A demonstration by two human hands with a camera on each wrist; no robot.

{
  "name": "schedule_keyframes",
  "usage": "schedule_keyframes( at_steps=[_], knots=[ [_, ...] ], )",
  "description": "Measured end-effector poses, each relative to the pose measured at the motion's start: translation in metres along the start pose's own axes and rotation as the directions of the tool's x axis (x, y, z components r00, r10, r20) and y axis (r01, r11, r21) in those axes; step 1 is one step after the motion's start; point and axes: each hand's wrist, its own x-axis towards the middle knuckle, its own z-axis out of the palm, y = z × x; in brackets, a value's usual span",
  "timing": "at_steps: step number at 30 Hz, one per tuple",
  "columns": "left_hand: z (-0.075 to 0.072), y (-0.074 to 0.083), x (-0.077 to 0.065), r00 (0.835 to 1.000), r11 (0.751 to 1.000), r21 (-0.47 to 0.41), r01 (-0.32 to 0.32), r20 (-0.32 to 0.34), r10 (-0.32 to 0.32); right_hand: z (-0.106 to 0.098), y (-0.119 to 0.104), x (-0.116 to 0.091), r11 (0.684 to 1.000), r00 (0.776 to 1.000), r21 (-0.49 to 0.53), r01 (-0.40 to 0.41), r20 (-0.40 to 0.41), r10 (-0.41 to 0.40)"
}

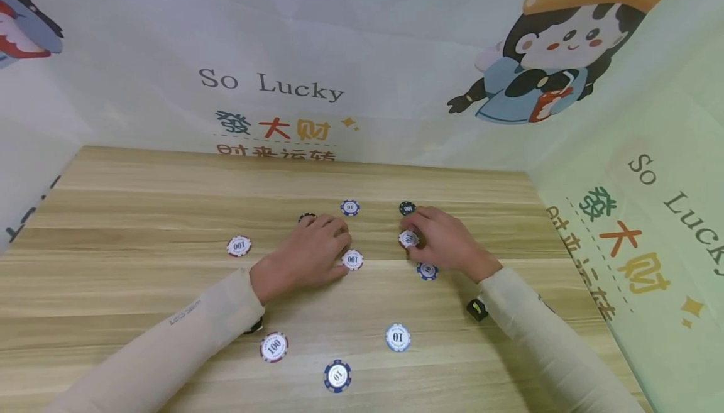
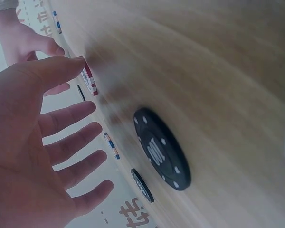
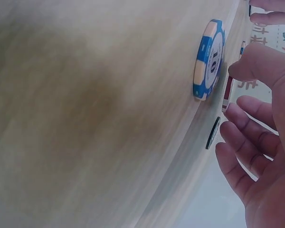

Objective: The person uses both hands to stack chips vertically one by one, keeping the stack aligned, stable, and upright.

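Observation:
My left hand (image 1: 308,251) is low over the wooden table, with its thumb at the edge of a red-and-white 100 poker chip (image 1: 352,259). In the left wrist view its fingers (image 2: 73,154) are extended and spread. A black chip (image 2: 161,149) lies below that hand, mostly covered in the head view. My right hand (image 1: 444,240) pinches another red-and-white poker chip (image 1: 408,239) between thumb and fingers. Just beyond these fingers is a black 100 chip (image 1: 407,208). A blue-and-white 10 chip (image 1: 427,271) lies beside the right thumb, partly covered.
Elsewhere on the wooden table (image 1: 141,212) are a blue 10 chip (image 1: 350,207) and a red-edged 100 chip (image 1: 239,246). Nearer are another 100 chip (image 1: 274,346), a dark-blue 10 chip (image 1: 337,376) and a light-blue 10 chip (image 1: 398,337). A printed cloth (image 1: 396,86) walls the table.

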Motion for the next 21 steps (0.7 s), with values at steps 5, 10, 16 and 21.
schedule_keyframes(
  at_steps=[5, 10, 16, 21],
  knots=[
    [-0.0001, 0.0003, -0.0002, 1.0, 1.0, 0.011, -0.006, -0.011, 0.006, 0.0002, -0.0017, 0.0019, 1.0, 1.0, -0.016, 0.011, 0.0, -0.011],
    [0.0014, -0.0009, -0.0005, 1.0, 1.0, 0.014, -0.012, -0.011, 0.012, 0.0032, -0.0021, 0.0042, 0.999, 1.0, -0.037, 0.03, 0.003, -0.029],
    [0.0018, -0.0012, -0.001, 1.0, 1.0, 0.02, -0.018, -0.011, 0.018, 0.0048, -0.0058, 0.007, 0.998, 0.998, -0.036, 0.054, -0.009, -0.054],
    [0.001, -0.001, -0.0008, 1.0, 1.0, 0.013, -0.021, -0.012, 0.021, 0.0041, -0.0105, 0.0098, 0.997, 0.997, -0.024, 0.074, -0.003, -0.075]
  ],
)
